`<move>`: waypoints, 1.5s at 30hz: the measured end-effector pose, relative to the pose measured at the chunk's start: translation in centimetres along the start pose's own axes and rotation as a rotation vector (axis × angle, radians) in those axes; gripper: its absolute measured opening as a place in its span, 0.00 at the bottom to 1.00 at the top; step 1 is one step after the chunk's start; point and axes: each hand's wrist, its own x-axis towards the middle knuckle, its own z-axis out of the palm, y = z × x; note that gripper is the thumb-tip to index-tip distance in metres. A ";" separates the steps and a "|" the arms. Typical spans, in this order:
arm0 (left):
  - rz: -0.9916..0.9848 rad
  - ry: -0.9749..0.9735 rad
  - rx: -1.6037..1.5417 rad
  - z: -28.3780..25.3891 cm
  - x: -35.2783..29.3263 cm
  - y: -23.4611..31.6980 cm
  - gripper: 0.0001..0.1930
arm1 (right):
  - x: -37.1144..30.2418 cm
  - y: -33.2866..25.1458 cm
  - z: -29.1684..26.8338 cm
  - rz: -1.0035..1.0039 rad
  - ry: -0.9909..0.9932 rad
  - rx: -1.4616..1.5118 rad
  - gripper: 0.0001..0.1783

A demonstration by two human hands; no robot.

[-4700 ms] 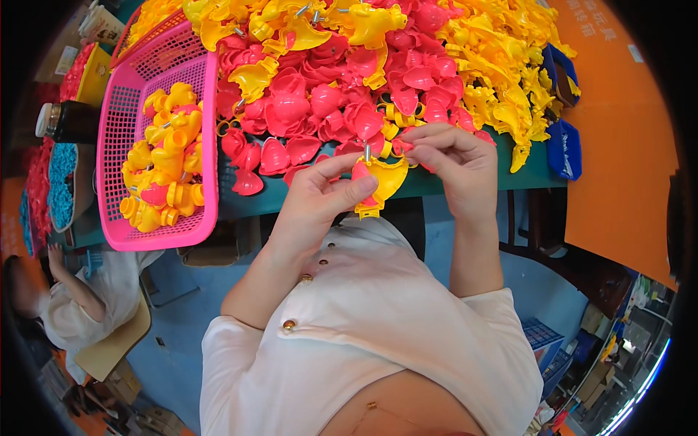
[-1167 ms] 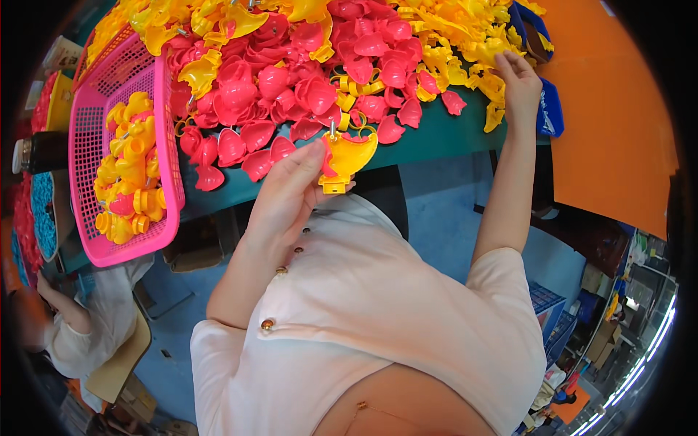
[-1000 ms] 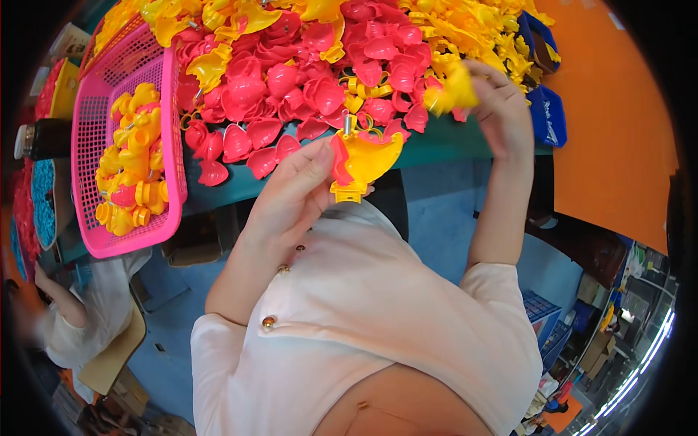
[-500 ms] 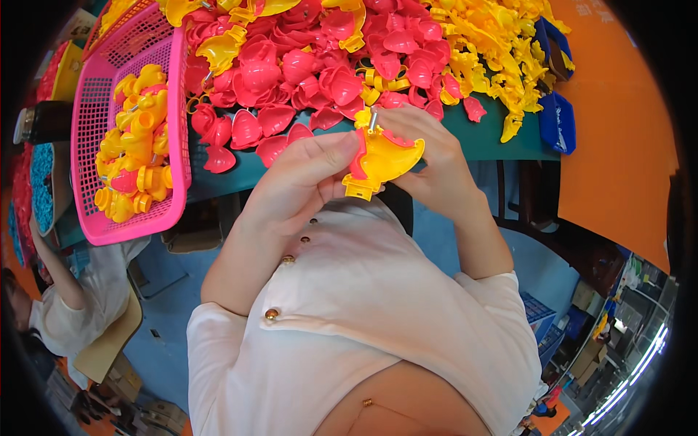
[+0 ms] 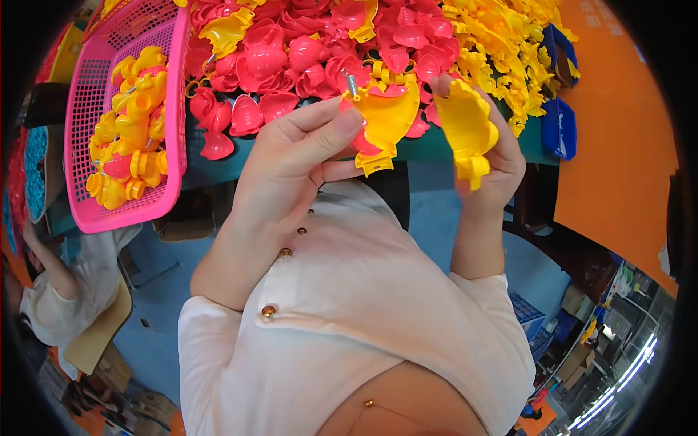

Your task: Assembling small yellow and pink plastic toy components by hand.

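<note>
Between the thumb and fingers of my left hand (image 5: 305,145) is a hollow yellow plastic shell half (image 5: 387,120) with a red piece set along its edge. A small metal pin or spring (image 5: 352,86) sticks up from its top. My right hand (image 5: 502,156) grips a second yellow plastic shell half (image 5: 465,120), held upright a short gap to the right of the first. The two halves do not touch. Both hands are raised in front of the table's near edge, before a heap of red plastic shells (image 5: 305,54).
A pink basket (image 5: 174,145) with assembled yellow-and-red figures stands at the left. Yellow shells (image 5: 502,51) are piled at the back right, beside blue trays (image 5: 558,129). An orange tabletop (image 5: 618,145) lies further right. Another person (image 5: 73,291) sits at far left.
My right hand has moved right and now holds a yellow shell half apart from the left one. My left hand still holds its yellow-and-red piece, nearly in place.
</note>
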 end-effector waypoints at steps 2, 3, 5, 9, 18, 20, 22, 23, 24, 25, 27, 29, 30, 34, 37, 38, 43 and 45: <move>0.012 0.014 0.019 0.5 -0.2 0.2 0.18 | 0.1 0.2 0.3 -0.009 -0.026 -0.040 0.47; 0.026 0.027 0.041 0.8 -0.3 0.4 0.18 | 0.2 0.4 0.2 -0.043 -0.044 -0.047 0.46; 0.037 0.025 0.047 1.1 -0.6 0.7 0.17 | 0.3 0.7 0.2 -0.072 -0.065 -0.053 0.46; 0.063 0.030 0.085 1.6 -0.8 1.1 0.17 | 0.8 0.6 0.2 -0.132 -0.130 -0.124 0.44; 0.108 0.036 0.110 2.4 -1.2 1.1 0.19 | 1.5 0.0 0.9 -0.193 -0.193 -0.288 0.40; 0.116 0.038 0.112 2.5 -1.3 1.1 0.19 | 1.7 0.0 1.2 -0.199 -0.190 -0.283 0.40; 0.126 0.041 0.113 2.5 -1.3 1.1 0.19 | 1.9 0.0 1.4 -0.231 -0.201 -0.330 0.39; 0.143 0.030 0.148 2.4 -1.3 1.0 0.19 | 1.9 -0.1 1.4 -0.229 -0.202 -0.329 0.39; 0.160 0.019 0.182 2.3 -1.3 0.9 0.19 | 2.0 -0.2 1.4 -0.236 -0.220 -0.364 0.39; 0.160 0.021 0.181 2.3 -1.3 0.9 0.19 | 2.1 -0.2 1.4 -0.243 -0.239 -0.399 0.39; 0.176 0.019 0.216 2.3 -1.4 1.0 0.19 | 2.4 -0.4 1.4 -0.254 -0.269 -0.420 0.38; 0.197 0.021 0.225 2.2 -1.3 0.9 0.20 | 2.6 -0.6 1.4 -0.267 -0.300 -0.442 0.38; 0.217 0.022 0.235 2.2 -1.3 0.8 0.20 | 2.5 -0.7 1.5 -0.264 -0.317 -0.468 0.37; 0.242 0.054 0.302 2.5 -1.5 0.7 0.20 | 2.7 -0.9 1.9 -0.288 -0.374 -0.521 0.37; 0.314 0.068 0.285 2.6 -1.7 0.3 0.20 | 2.5 -1.1 2.1 -0.278 -0.380 -0.574 0.37; 0.320 0.082 0.333 2.6 -1.8 0.3 0.20 | 2.4 -1.1 2.2 -0.279 -0.380 -0.575 0.37; 0.374 0.083 0.435 2.6 -1.9 0.1 0.20 | 2.1 -0.7 2.2 -0.271 -0.379 -0.524 0.37; 0.368 0.116 0.550 2.5 -1.9 0.1 0.22 | 1.8 -0.4 2.1 -0.255 -0.384 -0.504 0.37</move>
